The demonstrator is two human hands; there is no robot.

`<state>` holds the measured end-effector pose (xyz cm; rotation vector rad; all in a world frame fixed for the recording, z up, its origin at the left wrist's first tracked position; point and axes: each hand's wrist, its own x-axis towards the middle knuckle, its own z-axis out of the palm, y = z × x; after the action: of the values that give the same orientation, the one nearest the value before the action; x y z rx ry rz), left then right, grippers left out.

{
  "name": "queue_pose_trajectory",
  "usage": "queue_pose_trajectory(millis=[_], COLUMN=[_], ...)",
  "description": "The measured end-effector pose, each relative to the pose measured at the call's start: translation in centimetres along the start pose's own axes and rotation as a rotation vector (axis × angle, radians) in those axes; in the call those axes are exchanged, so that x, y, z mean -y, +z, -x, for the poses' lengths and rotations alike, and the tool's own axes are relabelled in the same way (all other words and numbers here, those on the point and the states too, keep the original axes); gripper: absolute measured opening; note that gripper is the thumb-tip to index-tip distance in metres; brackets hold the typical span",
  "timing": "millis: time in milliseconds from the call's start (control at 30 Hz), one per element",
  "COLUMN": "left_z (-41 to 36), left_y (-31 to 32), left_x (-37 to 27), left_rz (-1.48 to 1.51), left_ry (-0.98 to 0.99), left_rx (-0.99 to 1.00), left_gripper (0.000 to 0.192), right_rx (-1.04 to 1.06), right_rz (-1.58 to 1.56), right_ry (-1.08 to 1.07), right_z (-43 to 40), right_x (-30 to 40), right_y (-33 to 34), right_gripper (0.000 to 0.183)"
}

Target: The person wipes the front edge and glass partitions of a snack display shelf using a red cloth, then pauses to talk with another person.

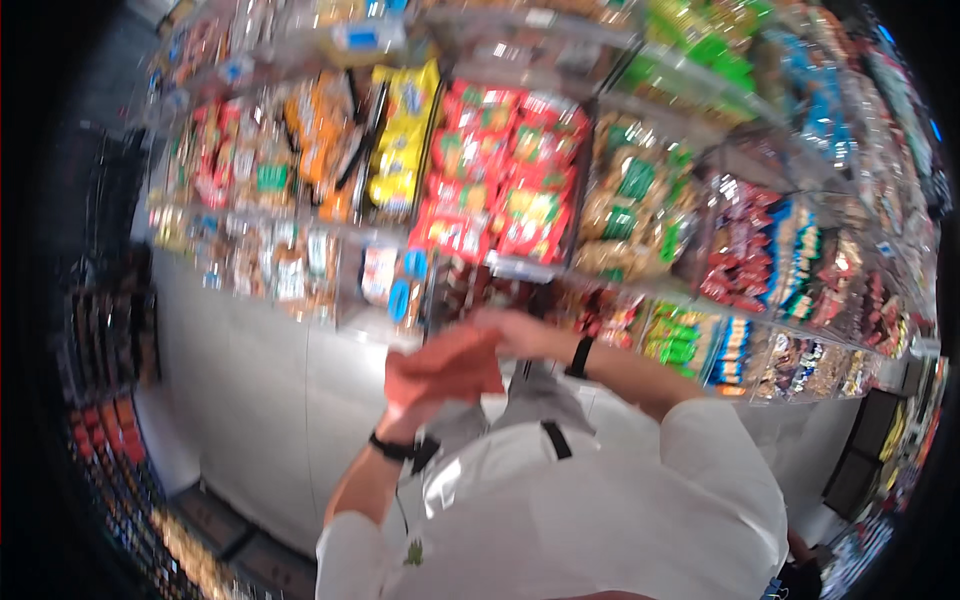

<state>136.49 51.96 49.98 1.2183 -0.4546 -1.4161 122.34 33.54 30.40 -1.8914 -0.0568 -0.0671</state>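
Note:
A salmon-red cloth (442,371) hangs between my two hands in front of my body. My left hand (401,420) is at its lower left edge, mostly covered by the cloth. At the upper right corner, my right hand (514,331) has its fingers closed on the cloth, somewhat blurred. Both wrists wear dark bands. Just beyond the hands, red snack packets (499,172) fill a shelf bin, with yellow packets (405,135) to their left and clear bags with green labels (630,195) to their right.
Tiered clear bins of packaged snacks (739,240) curve across the front and right. Below them lies a pale tiled floor (247,390). Dark racks (112,345) stand at the left, and another stocked shelf (187,555) is at the lower left. Part of a person (801,562) shows at lower right.

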Motion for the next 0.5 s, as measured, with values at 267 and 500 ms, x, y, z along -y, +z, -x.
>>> queue_pose_trajectory(millis=[267, 500], left_z=[3.3, -2.0], left_y=[-2.5, -9.3], left_x=[-5.8, -2.9], left_rz=[-0.446, -0.271], left_ry=[0.174, 0.012], left_rx=[0.562, 0.695], left_gripper=[0.066, 0.057], right_rx=[-0.223, -0.106], right_rz=[-1.003, -0.707], right_ry=[0.218, 0.224], right_z=[-1.3, -3.9], right_x=[17.0, 24.1], right_y=[-1.6, -2.7], right_gripper=[0.030, 0.042])
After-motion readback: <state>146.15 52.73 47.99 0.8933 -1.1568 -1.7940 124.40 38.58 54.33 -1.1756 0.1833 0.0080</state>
